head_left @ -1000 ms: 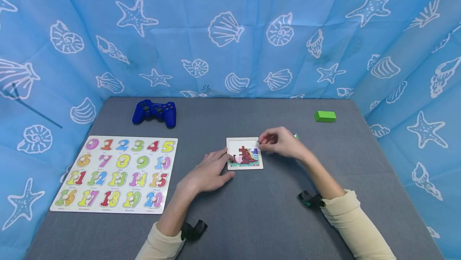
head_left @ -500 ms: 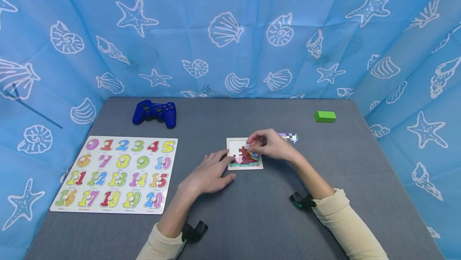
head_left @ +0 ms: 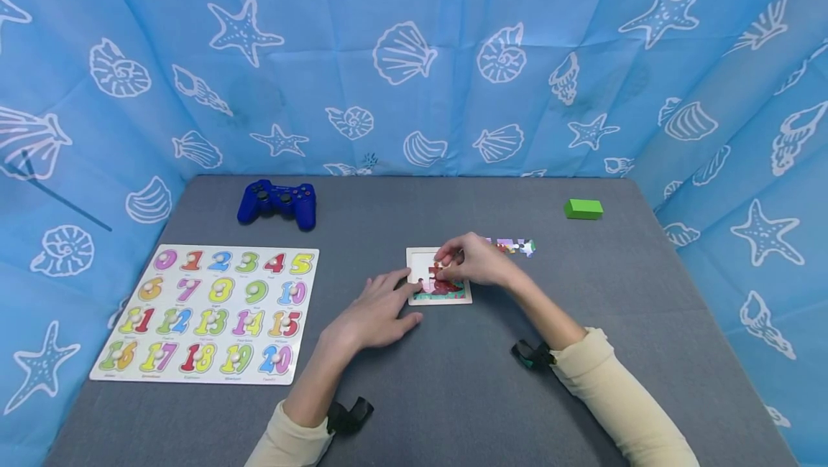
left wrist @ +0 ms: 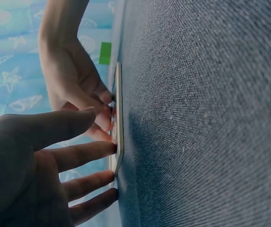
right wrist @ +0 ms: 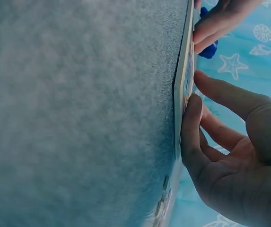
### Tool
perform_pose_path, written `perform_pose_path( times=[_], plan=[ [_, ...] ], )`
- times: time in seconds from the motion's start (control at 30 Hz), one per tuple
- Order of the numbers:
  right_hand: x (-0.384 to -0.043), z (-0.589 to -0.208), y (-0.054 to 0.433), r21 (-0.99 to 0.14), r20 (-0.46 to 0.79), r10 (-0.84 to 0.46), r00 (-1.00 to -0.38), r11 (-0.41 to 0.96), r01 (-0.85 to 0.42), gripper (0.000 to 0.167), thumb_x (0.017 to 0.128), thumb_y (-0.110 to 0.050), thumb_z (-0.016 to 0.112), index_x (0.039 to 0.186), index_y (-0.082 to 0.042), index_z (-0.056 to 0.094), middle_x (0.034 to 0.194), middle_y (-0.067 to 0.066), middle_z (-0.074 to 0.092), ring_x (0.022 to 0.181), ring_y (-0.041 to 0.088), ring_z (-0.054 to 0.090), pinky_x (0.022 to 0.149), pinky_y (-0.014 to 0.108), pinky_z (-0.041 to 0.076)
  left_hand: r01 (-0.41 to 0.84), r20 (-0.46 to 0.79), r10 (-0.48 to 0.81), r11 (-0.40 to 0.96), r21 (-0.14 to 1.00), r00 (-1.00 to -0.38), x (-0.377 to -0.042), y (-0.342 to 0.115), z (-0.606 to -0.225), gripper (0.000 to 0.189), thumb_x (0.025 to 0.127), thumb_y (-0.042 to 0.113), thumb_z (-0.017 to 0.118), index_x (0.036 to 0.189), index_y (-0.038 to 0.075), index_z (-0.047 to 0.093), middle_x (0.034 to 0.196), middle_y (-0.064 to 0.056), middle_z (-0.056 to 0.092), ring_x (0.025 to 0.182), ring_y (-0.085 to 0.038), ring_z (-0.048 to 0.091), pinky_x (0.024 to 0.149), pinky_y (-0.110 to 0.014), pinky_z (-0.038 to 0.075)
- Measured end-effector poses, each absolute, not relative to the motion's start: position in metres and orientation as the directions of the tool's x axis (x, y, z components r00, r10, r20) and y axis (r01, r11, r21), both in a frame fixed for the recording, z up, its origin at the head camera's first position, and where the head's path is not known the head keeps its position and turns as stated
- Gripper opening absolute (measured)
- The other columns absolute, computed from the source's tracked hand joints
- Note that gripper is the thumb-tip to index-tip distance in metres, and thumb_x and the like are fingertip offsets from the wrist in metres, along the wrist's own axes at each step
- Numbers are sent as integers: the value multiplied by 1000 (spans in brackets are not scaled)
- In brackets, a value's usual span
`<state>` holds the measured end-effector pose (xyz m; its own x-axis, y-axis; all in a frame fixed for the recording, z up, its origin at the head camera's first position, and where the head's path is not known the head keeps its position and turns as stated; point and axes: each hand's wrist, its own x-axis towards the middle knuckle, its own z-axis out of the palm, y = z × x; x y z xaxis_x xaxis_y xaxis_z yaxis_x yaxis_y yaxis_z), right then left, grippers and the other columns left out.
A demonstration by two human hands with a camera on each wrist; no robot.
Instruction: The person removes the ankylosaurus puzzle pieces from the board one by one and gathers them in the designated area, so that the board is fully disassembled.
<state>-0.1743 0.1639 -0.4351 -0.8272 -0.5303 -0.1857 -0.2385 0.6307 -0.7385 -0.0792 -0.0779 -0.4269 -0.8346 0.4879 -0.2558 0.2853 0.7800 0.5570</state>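
A small jigsaw puzzle in a pale wooden tray (head_left: 440, 302) lies mid-table in the head view, partly filled with pieces of a dark red dinosaur picture. My left hand (head_left: 378, 312) rests at the tray's left side, fingers extended; in the left wrist view its fingertips (left wrist: 109, 149) touch the edge. Over the tray's upper right, my right hand (head_left: 475, 260) pinches a puzzle piece with thumb and index finger, low against the picture. The fingers mostly hide that piece. In the right wrist view, the right thumb and index finger (right wrist: 192, 113) are right at the puzzle surface.
Loose puzzle pieces (head_left: 520, 246) lie in a row right of the tray, partly behind the right hand. A number peg board (head_left: 207, 316) lies at left. A blue game controller (head_left: 278, 202) and a green block (head_left: 583, 209) sit near the back edge, before a blue curtain (head_left: 414, 115).
My right hand has moved left from the tray's right edge to over the pieces inside it, uncovering more of the loose row. The left hand has stayed nearly still.
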Motion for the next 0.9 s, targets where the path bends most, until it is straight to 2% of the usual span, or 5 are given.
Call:
perform_pose_path(
  times=[0.53, 0.7, 0.8, 0.9],
  plan=[
    [-172, -428, 153, -630, -205, -500, -842, 725, -277, 26, 85, -21, 94, 99, -6, 78, 88, 3, 74, 79, 10, 63, 72, 23, 52, 283, -248, 483, 779, 559, -840, -80, -77, -428, 53, 111, 34, 62, 161, 17, 54, 176, -14, 37, 164, -42, 32, 134, -70, 21],
    [-172, -429, 152, -644, -230, -524, -820, 714, -275, 18, 88, -18, 91, 92, -7, 77, 83, 2, 72, 73, 8, 60, 67, 22, 49, 281, -242, 478, 780, 559, -844, -79, -76, -429, 53, 111, 35, 62, 160, 17, 55, 175, -14, 38, 164, -42, 33, 134, -71, 22],
    [-171, -431, 152, -657, -235, -530, -815, 704, -269, 18, 90, -16, 89, 97, -5, 76, 85, 4, 72, 74, 9, 60, 67, 22, 50, 279, -239, 474, 781, 558, -848, -79, -76, -430, 53, 111, 35, 63, 160, 17, 56, 175, -14, 38, 164, -42, 33, 134, -70, 22],
    [-171, -432, 152, -650, -224, -511, -830, 713, -263, 26, 88, -17, 91, 106, -5, 75, 91, 5, 72, 80, 11, 62, 73, 24, 52, 280, -238, 473, 782, 557, -848, -79, -76, -430, 52, 111, 34, 63, 160, 17, 56, 175, -14, 38, 163, -42, 34, 134, -70, 22]
  ],
)
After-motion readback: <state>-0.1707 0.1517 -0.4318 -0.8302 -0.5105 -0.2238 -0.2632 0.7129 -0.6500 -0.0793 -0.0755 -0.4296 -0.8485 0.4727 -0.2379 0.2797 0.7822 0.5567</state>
